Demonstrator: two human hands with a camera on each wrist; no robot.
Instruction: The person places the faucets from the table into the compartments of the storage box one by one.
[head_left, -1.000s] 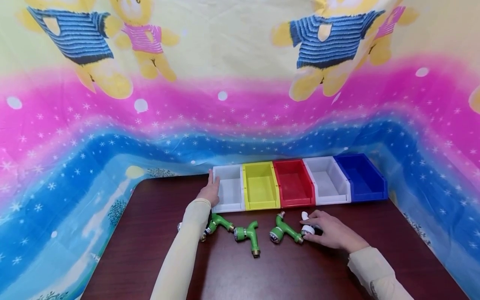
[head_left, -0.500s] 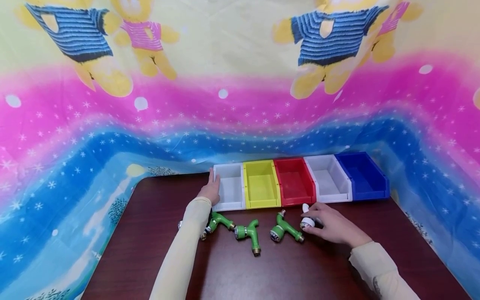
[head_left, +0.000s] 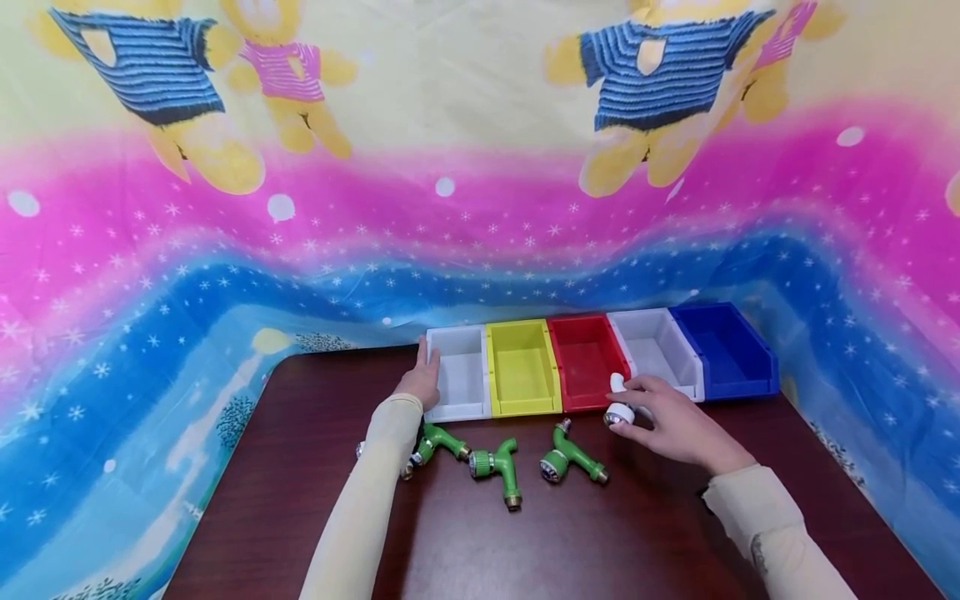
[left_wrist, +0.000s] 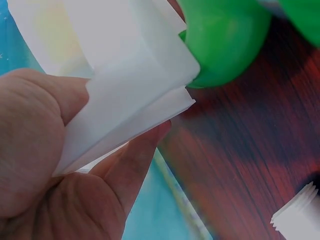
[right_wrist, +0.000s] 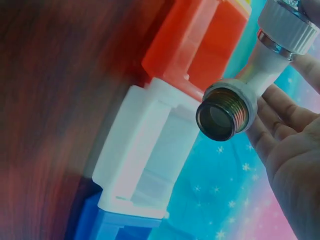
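In the head view my right hand (head_left: 667,419) pinches a white faucet (head_left: 619,411) in front of the red bin (head_left: 592,364). The right wrist view shows the faucet's threaded brass end (right_wrist: 222,112) and its ribbed knob (right_wrist: 285,27), held above the table. My left hand (head_left: 420,386) grips the side wall of the leftmost white bin (head_left: 459,414); in the left wrist view the thumb and fingers lie on either side of that wall (left_wrist: 125,95). Green faucets lie on the table: one at right (head_left: 572,457), one mid-table (head_left: 504,472), and one (head_left: 444,439) partly behind the left sleeve.
The bins stand side by side along the table's back edge, including a yellow bin (head_left: 522,371), a second white bin (head_left: 656,354) and a blue bin (head_left: 726,354). A white and chrome piece (head_left: 360,450) is mostly hidden by the left sleeve. A printed cloth (head_left: 480,200) hangs behind.
My right hand has lifted the white faucet from the table and carried it away from me, up to the bins' front edge. The left hand stays on the white bin.
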